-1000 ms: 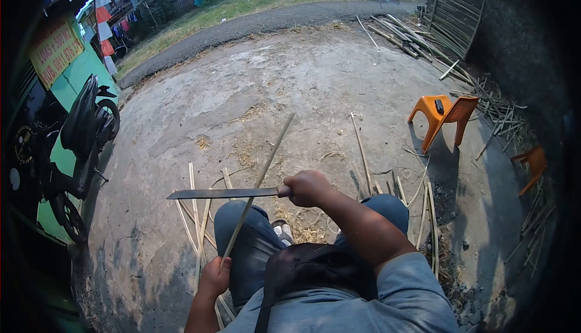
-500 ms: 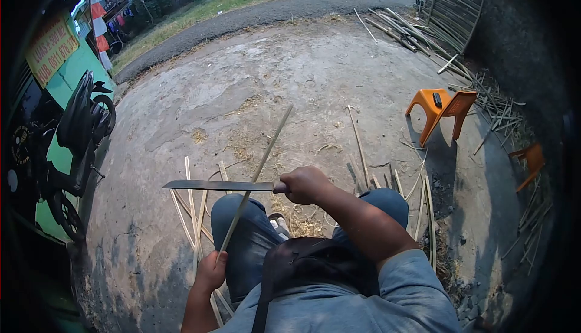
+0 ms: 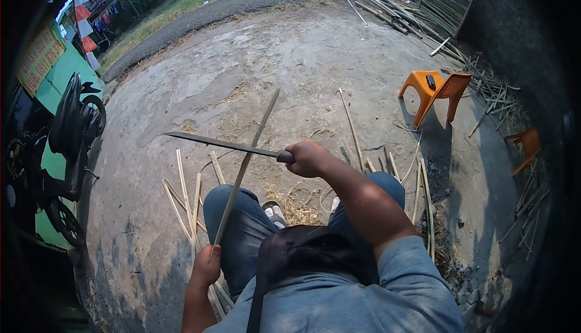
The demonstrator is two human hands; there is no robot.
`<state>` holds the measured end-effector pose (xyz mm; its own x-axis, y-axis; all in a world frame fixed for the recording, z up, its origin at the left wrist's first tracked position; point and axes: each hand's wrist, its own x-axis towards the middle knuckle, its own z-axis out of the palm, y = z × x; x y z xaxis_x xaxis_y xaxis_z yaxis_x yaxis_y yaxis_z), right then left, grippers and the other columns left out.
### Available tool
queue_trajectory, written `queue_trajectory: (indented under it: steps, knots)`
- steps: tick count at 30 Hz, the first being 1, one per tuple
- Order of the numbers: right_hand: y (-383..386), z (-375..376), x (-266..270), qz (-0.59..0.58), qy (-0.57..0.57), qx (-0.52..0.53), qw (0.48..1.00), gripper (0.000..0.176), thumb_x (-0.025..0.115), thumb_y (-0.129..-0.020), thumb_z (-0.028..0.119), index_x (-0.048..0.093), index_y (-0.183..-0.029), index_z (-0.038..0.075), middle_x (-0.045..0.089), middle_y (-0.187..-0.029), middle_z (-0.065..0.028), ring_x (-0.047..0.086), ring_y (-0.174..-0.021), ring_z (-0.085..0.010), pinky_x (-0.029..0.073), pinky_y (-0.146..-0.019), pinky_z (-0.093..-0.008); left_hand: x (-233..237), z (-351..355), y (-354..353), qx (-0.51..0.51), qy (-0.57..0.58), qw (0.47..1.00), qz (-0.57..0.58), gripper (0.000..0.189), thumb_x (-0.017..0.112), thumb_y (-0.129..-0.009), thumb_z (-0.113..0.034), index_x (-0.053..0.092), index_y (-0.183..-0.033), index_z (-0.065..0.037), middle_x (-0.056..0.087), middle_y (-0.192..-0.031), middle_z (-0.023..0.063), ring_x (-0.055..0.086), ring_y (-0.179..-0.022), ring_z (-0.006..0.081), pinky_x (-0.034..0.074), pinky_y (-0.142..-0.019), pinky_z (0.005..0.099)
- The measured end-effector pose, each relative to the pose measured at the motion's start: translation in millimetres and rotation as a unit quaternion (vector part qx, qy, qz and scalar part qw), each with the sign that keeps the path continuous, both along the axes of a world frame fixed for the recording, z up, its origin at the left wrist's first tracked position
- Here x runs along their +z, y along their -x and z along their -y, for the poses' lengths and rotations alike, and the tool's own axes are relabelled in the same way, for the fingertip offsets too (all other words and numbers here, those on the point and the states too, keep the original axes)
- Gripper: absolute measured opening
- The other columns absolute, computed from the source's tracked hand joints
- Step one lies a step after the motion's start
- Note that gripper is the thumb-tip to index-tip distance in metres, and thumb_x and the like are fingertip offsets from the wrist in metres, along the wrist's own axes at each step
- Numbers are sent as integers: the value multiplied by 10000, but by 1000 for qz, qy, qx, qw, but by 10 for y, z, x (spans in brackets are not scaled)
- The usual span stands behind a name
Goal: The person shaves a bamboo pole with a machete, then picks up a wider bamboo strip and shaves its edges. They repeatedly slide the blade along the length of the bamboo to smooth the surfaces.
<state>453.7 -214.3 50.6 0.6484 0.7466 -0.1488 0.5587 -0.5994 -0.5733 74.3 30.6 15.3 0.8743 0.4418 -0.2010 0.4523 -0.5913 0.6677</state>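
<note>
My left hand (image 3: 207,265) is closed around the lower end of a long, thin bamboo strip (image 3: 232,198), which slants up and away over my left knee. In my right hand (image 3: 307,158) is the handle of a machete, its long dark blade (image 3: 209,142) pointing left. The blade crosses the strip above its middle, with its narrow edge turned toward me. Several split bamboo strips (image 3: 196,203) lean or lie beside my left leg, and more strips (image 3: 426,197) lie by my right leg.
Pale shavings (image 3: 299,205) litter the ground between my feet. An orange plastic chair (image 3: 426,94) with a dark object on it stands at the right, near piled bamboo (image 3: 399,15). A motorcycle (image 3: 69,151) is parked at the left. A black bag (image 3: 311,254) rests on my lap.
The machete has moved up along the bamboo strip, away from my left hand. Its blade has turned from showing its flat side to a narrower edge. My left hand keeps its grip.
</note>
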Motion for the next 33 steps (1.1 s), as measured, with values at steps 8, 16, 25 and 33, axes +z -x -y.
queue_trajectory:
  steps: [8, 16, 25, 33]
  knots:
    - [235, -92, 223, 134, 57, 77, 986, 197, 675, -839, 242, 756, -1010, 186, 762, -956, -110, 738, -957, -343, 588, -827, -475, -6, -7, -1, 7, -16, 1000, -7, 711, 438, -1071, -650, 570, -865, 18, 605, -729, 233, 666, -721, 395, 488, -662, 477]
    - [-15, -46, 78, 24, 61, -1, 998, 267, 672, -852, 212, 774, -1097, 182, 773, -1040, -127, 741, -1008, -331, 589, -882, -459, -10, -102, 24, 11, 42, 998, -40, 709, 433, -1074, -661, 622, -912, 3, 620, -772, 71, 601, -758, 183, 493, -716, 347]
    - [291, -105, 174, 117, 65, 49, 990, 196, 674, -866, 251, 775, -1029, 205, 774, -992, -96, 744, -968, -332, 591, -851, -473, 171, 80, -66, 13, -7, 999, -36, 703, 438, -1075, -642, 610, -927, 23, 636, -758, 221, 674, -748, 385, 506, -702, 467]
    - [-113, -74, -85, 29, -25, -79, 996, 185, 674, -872, 219, 773, -1022, 175, 762, -947, -145, 736, -930, -362, 585, -838, -482, 239, 111, -41, 18, -56, 997, -54, 689, 450, -1074, -629, 595, -895, 21, 640, -762, 238, 676, -771, 415, 503, -695, 478]
